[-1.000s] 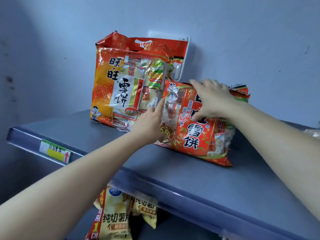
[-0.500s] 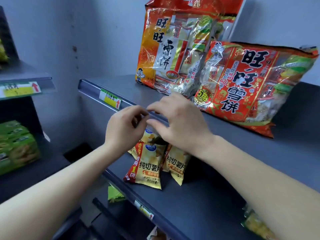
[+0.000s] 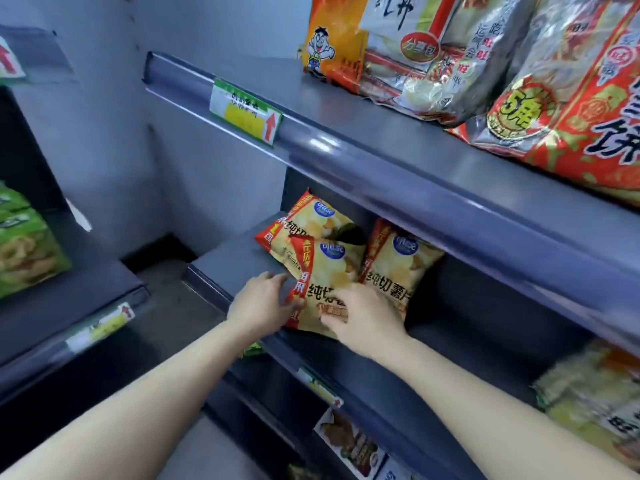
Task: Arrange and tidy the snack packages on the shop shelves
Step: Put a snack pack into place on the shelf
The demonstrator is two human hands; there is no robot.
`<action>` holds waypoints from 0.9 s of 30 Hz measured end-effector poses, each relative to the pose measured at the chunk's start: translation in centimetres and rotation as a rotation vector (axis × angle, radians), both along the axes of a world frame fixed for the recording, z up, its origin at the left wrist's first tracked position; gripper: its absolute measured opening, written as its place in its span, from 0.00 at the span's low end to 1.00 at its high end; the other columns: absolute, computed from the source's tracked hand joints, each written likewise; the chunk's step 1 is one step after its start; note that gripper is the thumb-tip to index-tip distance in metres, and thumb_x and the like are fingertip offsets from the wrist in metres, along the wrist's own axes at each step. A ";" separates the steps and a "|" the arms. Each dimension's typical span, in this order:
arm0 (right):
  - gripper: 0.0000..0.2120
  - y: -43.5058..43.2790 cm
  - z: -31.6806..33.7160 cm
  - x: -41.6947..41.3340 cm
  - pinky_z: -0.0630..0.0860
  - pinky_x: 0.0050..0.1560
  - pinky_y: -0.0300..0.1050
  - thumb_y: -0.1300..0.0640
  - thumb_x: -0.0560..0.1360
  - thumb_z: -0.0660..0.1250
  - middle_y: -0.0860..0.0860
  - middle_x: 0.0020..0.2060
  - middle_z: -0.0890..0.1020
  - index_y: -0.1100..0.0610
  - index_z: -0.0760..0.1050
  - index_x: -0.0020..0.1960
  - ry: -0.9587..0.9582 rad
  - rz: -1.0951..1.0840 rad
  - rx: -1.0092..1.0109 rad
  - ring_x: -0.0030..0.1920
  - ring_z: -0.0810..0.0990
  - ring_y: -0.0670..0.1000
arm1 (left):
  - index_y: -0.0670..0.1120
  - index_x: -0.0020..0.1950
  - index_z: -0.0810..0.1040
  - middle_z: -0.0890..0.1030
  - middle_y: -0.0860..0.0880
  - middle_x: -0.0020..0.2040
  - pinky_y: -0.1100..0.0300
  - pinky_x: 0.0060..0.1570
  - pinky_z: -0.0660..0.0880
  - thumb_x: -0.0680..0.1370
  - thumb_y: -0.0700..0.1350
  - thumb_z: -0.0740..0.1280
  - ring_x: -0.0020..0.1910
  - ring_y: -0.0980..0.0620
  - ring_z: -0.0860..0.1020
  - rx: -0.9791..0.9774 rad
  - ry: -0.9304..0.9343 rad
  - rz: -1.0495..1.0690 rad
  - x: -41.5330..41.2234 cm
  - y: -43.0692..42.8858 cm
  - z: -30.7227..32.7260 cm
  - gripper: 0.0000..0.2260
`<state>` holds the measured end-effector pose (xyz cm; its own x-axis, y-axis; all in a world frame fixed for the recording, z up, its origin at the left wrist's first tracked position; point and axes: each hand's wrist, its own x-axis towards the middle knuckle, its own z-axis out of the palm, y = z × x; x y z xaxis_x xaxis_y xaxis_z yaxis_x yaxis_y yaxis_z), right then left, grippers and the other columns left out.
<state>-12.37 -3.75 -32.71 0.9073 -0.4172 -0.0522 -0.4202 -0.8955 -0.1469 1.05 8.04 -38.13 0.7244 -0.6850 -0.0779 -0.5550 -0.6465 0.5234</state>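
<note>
Three chip bags (image 3: pixel 401 268) on middle shelf (image 3: pixel 235 258).
Left hand (image 3: pixel 258 303) pinches front bag (image 3: pixel 332 271)'s edge; right hand (image 3: pixel 363 320) apparently grips its bottom.

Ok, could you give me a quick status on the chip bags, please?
Left hand pinches front chip bag edge; right hand holds its bottom. Overlaps rear chip bag. Nothing blocking.
</note>
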 end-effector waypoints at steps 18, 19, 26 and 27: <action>0.27 -10.6 -6.8 1.8 0.70 0.61 0.55 0.49 0.66 0.77 0.56 0.61 0.73 0.56 0.71 0.60 -0.651 -0.931 0.245 0.65 0.69 0.59 | 0.52 0.70 0.68 0.80 0.55 0.60 0.48 0.59 0.77 0.56 0.58 0.82 0.58 0.53 0.79 -0.504 0.596 0.067 4.7 -5.6 -6.1 0.46; 0.36 -11.4 -7.0 1.9 0.70 0.62 0.56 0.48 0.63 0.79 0.58 0.64 0.69 0.57 0.68 0.65 -0.612 -0.998 0.276 0.67 0.67 0.60 | 0.51 0.71 0.66 0.79 0.55 0.61 0.49 0.59 0.77 0.52 0.62 0.81 0.59 0.53 0.78 -0.498 0.597 0.056 5.1 -5.8 -6.1 0.51; 0.27 -13.4 -7.7 2.3 0.82 0.45 0.59 0.56 0.60 0.83 0.58 0.45 0.84 0.60 0.75 0.54 -0.670 -0.974 1.011 0.42 0.85 0.58 | 0.50 0.78 0.58 0.50 0.52 0.77 0.46 0.73 0.60 0.62 0.55 0.80 0.77 0.48 0.52 -0.355 0.430 -0.007 7.0 -7.4 -5.3 0.50; 0.28 -13.7 -7.9 2.3 0.81 0.47 0.58 0.57 0.60 0.82 0.56 0.47 0.84 0.58 0.74 0.56 -0.733 -0.931 0.966 0.44 0.84 0.57 | 0.50 0.77 0.60 0.47 0.54 0.78 0.46 0.73 0.61 0.61 0.55 0.80 0.77 0.48 0.52 -0.346 0.472 -0.026 7.3 -7.5 -5.3 0.49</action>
<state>-10.07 -17.43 -40.64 0.2967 -0.9063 -0.3008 -0.3392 0.1944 -0.9204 8.32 0.50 -43.42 0.6486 -0.7449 -0.1564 -0.2240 -0.3832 0.8961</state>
